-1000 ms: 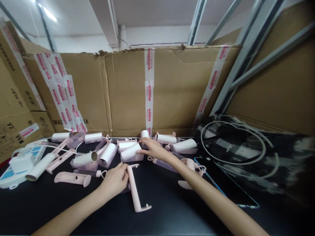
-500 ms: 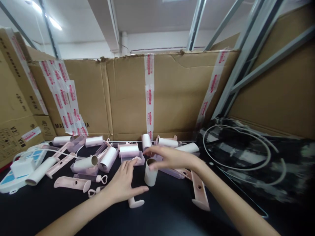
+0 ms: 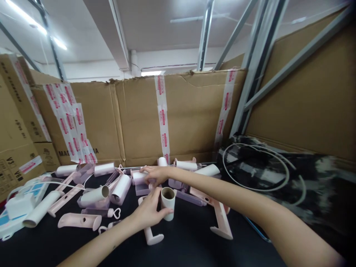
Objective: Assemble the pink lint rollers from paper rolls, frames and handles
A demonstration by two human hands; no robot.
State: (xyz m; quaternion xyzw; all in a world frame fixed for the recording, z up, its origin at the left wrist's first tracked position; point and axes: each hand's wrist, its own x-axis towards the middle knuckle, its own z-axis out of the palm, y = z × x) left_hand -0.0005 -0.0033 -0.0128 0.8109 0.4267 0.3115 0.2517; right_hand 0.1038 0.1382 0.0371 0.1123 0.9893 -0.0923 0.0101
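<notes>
A short white cardboard tube (image 3: 168, 203) stands upright on the black table. My left hand (image 3: 148, 212) is closed round its left side, the thumb across the front. Just below that hand lies a pale pink holder piece (image 3: 152, 238), partly hidden by it. My right hand (image 3: 158, 174) reaches across to the pile behind the tube. Its fingers are bent and apart over a white tube (image 3: 139, 177) in a translucent pinkish case (image 3: 141, 190). Whether the fingertips touch it, I cannot tell.
More white tubes (image 3: 96, 195), pink holders (image 3: 79, 221) and clear plungers with heart-shaped ends (image 3: 97, 212) lie to the left. A power strip (image 3: 20, 207) with a white plug is at far left. Cardboard walls (image 3: 139, 122) stand behind; a coiled white cable (image 3: 226, 163) lies right.
My right hand has left the upright tube and moved left over the pile. My left hand has moved right and closed on that tube. The view has shifted slightly.
</notes>
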